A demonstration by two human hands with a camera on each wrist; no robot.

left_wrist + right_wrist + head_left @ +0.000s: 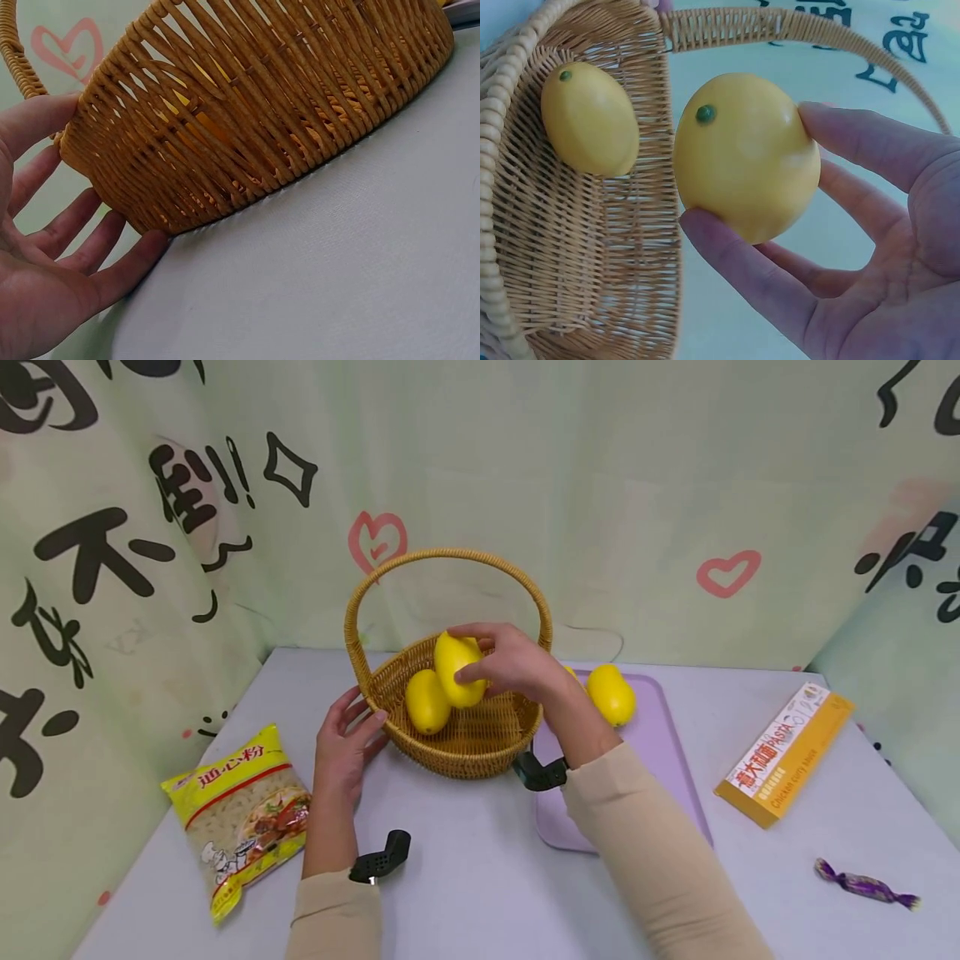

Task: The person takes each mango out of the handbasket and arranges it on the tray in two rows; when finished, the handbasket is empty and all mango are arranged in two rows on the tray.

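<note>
My right hand [517, 664] pinches a yellow lemon [459, 670] between thumb and fingers above the wicker basket [468, 766]. In the right wrist view this lemon [746, 157] shows a green stem spot and overlaps the basket's rim. A second lemon [427, 702] lies inside the basket, on its left side. My left hand [347, 752] touches the basket's left end, its spread fingers against the woven wall and its thumb [45, 120] at the rim near the handle [450, 554].
Right of the basket lies a purple tray [660, 768] bearing a lemon [611, 695]; another is mostly hidden behind my right arm. A yellow pasta bag [251, 822] lies at left. An orange pasta box [787, 756] and a purple wrapped candy [866, 885] lie at right.
</note>
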